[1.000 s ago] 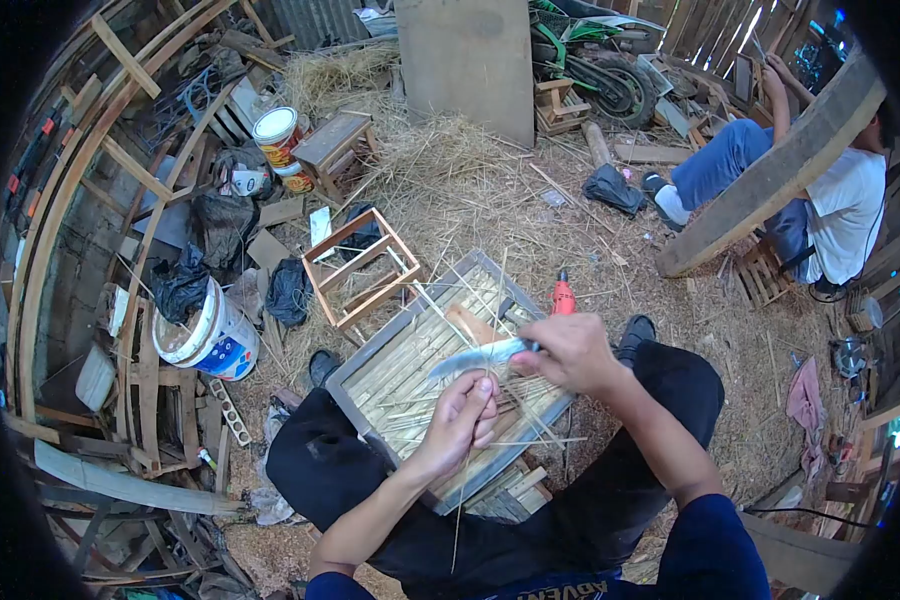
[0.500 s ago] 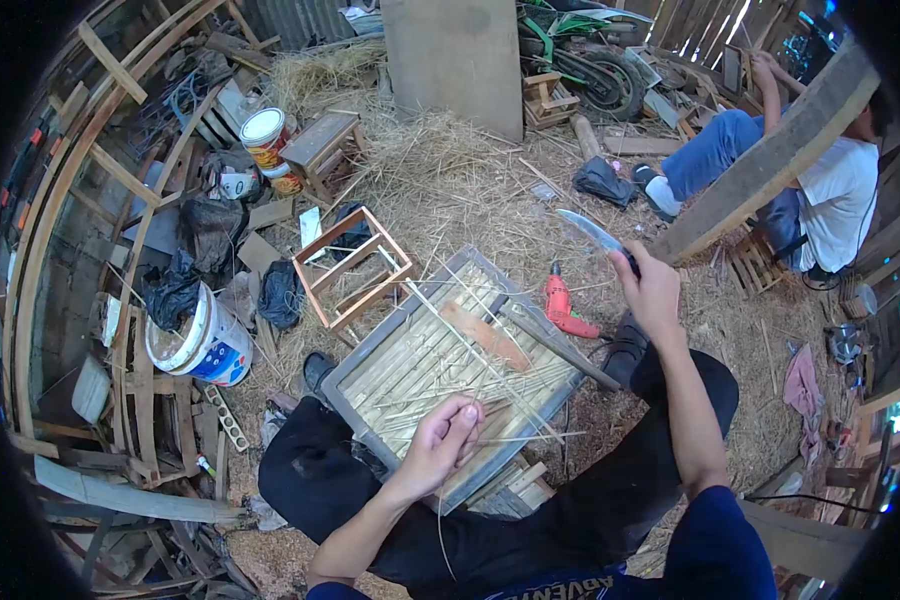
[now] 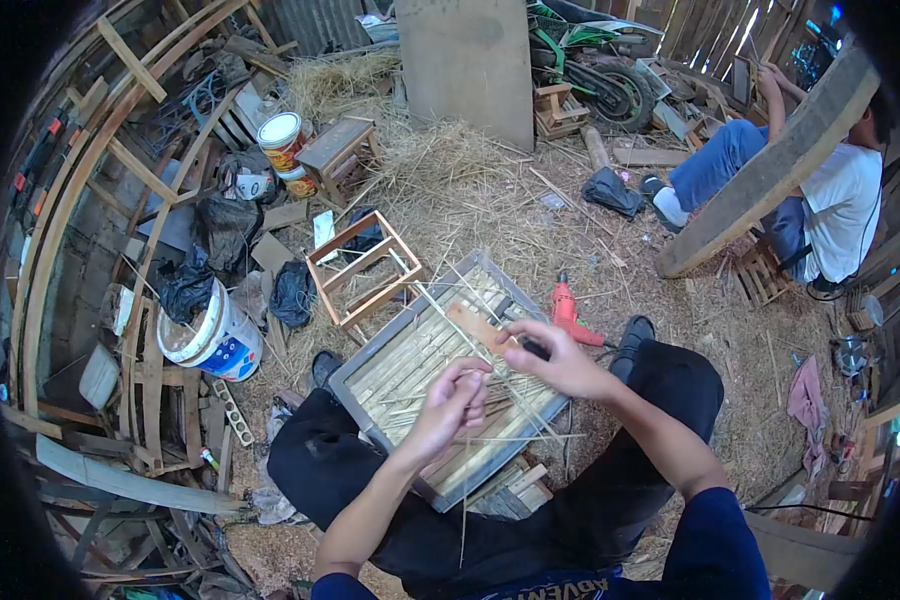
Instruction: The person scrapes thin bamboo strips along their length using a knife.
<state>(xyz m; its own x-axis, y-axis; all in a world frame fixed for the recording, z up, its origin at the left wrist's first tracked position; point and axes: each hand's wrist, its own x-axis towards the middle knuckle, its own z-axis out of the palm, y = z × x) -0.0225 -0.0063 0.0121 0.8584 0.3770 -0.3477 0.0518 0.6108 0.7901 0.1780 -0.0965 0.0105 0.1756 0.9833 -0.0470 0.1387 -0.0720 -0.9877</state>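
My left hand (image 3: 452,408) pinches a thin strip (image 3: 464,520) that hangs down toward my lap. Just right of it, my right hand (image 3: 560,362) is closed on the knife's dark handle (image 3: 535,347); the blade is hard to make out here. Both hands are over a framed slatted board (image 3: 370,384) between my knees, with loose thin strips (image 3: 400,412) scattered on it. A flat brown piece (image 3: 473,326) lies on the board near its far side, partly behind my right hand.
A red drill (image 3: 567,312) lies right of the board, a small wooden frame (image 3: 365,302) beyond its left corner. A white bucket (image 3: 232,340) stands left. A person (image 3: 840,205) sits at right behind a slanted post (image 3: 770,175). Straw (image 3: 440,165) covers the floor.
My right hand swung the knife out to the right, then came back beside my left hand. My left hand keeps its pinch on the strip and has risen slightly.
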